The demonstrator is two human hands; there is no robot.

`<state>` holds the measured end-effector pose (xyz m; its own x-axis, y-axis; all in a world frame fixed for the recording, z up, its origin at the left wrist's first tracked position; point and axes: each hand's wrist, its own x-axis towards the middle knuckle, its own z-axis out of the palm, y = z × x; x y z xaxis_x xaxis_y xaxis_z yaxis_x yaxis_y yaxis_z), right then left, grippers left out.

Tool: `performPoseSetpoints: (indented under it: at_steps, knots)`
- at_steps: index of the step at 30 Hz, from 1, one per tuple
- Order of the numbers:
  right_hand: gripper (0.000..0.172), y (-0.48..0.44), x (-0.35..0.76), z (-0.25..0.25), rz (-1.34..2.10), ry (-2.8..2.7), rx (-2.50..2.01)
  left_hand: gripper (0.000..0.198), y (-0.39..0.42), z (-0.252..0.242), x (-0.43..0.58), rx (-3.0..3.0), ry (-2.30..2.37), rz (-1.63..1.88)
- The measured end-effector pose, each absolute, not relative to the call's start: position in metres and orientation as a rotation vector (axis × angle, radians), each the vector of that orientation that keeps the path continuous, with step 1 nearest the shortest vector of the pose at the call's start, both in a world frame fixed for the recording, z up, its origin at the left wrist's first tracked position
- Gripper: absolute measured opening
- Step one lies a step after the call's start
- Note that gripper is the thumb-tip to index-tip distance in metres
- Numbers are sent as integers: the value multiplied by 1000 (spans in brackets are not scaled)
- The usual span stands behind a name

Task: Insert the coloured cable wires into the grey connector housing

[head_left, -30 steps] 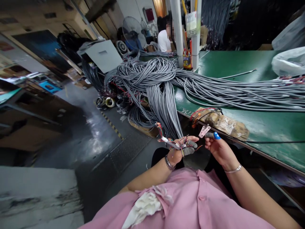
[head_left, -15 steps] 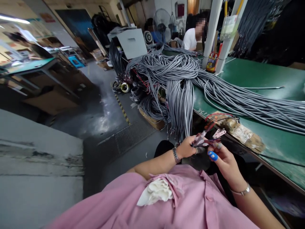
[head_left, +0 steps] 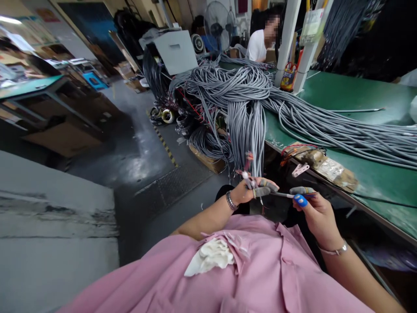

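Observation:
My left hand (head_left: 249, 192), with grey covers on its fingertips, is closed around several grey cables whose stripped ends (head_left: 249, 163) fan out above the fist in reddish and white wires. One grey cable (head_left: 282, 194) runs from it across to my right hand (head_left: 314, 208). There the thumb, in a blue cover, and a grey-covered finger pinch that cable near its end, where thin coloured wires show. A pink clip (head_left: 300, 170) sits at the bench edge, above and apart from my right hand.
A large heap of grey cables (head_left: 231, 87) lies over the green bench (head_left: 329, 93) and hangs off its near edge. A taped cardboard piece (head_left: 332, 169) rests along that edge. A white post (head_left: 288, 43) rises from the bench. A person in white (head_left: 257, 45) sits beyond.
My hands have moved apart, my left hand going left with the cable bundle. A single grey cable is now stretched between them. The pink clip is now clear of my fingers.

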<state>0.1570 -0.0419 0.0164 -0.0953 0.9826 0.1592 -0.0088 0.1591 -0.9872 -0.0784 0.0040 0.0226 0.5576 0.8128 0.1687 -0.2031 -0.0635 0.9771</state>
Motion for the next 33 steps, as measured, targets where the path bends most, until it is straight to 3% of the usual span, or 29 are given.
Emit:
performPoseSetpoints:
  at_steps: [11,17,26,29,33]
  knots:
    - [23,-38,202,17,933,-1524,-1235,36,5,38,-127,964,646,1382]
    - [24,-26,171,16,1118,-1686,-1139,38,5,46,-81,1145,729,1243]
    - [30,-17,147,13,1238,-1406,-1061,32,12,41,-30,1487,759,1063]
    - [27,-16,148,13,1223,-1346,-1071,32,20,35,-30,1421,791,1027]
    - [21,-13,151,16,1136,-1431,-1062,46,32,28,-35,1104,800,1004]
